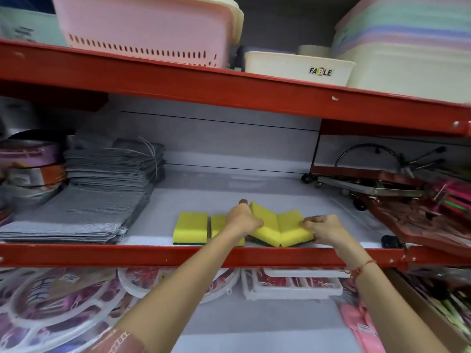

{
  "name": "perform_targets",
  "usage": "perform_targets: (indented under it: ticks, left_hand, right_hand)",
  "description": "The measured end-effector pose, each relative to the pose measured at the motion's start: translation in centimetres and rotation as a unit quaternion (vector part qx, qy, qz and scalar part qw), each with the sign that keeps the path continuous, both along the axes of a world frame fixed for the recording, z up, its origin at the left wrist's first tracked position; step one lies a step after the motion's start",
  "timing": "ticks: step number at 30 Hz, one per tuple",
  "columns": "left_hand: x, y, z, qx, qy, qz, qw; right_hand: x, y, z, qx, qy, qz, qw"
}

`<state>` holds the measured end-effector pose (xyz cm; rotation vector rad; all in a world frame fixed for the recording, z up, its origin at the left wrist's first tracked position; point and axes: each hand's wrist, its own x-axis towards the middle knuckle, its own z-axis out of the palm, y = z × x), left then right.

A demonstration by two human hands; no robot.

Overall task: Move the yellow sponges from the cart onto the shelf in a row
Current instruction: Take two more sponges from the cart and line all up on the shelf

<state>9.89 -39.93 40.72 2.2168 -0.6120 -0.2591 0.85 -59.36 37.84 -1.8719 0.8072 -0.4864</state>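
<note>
Several yellow sponges with green undersides lie near the front edge of the middle shelf. The leftmost sponge lies flat on its own. A second sponge sits right of it, partly hidden by my left hand. My left hand grips the left end of a tilted sponge, which leans against a fourth sponge. My right hand pinches the right end of that fourth sponge. The cart is out of view.
Stacks of grey cloths fill the shelf's left side. Red metal trolleys and packaged goods crowd the right. Pink and cream baskets stand on the shelf above. White plastic racks lie on the shelf below.
</note>
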Motion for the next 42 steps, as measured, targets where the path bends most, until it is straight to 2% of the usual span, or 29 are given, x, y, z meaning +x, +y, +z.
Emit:
perform_targets:
  ticks: [4, 7, 10, 13, 17, 20, 24, 27, 42]
  left_hand:
    - [0.0, -0.3, 0.2, 0.067, -0.068, -0.002, 0.995]
    - [0.5, 0.2, 0.7, 0.097, -0.117, -0.007, 0.988]
    - [1.4, 1.5, 1.4, 0.073, -0.143, -0.002, 0.987]
    - [2.6, 4.0, 1.9, 0.066, -0.176, 0.015, 0.982]
    - [4.9, 8.1, 0.7, 0.103, -0.223, 0.002, 0.969]
    - [6.3, 10.2, -1.1, 0.144, -0.214, -0.024, 0.966]
    - [6.2, 11.1, -3.0, 0.216, -0.194, -0.073, 0.954]
    - [5.9, 11.3, -3.8, 0.209, -0.188, -0.078, 0.957]
    - [4.1, 11.6, -4.8, 0.181, -0.204, -0.084, 0.958]
  right_hand:
    - [0.1, -0.6, 0.2, -0.092, 0.053, -0.006, 0.994]
    - [0.1, 0.6, 1.1, -0.191, 0.111, -0.019, 0.975]
    - [0.6, 2.7, 2.2, -0.267, 0.068, -0.03, 0.961]
    - [1.5, 5.5, 3.2, -0.302, -0.008, 0.063, 0.951]
    - [3.0, 9.9, 3.5, -0.351, -0.014, 0.229, 0.908]
    - [4.4, 12.3, 2.5, -0.368, 0.037, 0.282, 0.885]
    - [5.7, 13.9, 0.9, -0.369, 0.098, 0.303, 0.873]
    - [6.1, 14.2, -0.1, -0.375, 0.121, 0.323, 0.86]
    - [5.2, 14.1, -1.4, -0.414, 0.083, 0.328, 0.845]
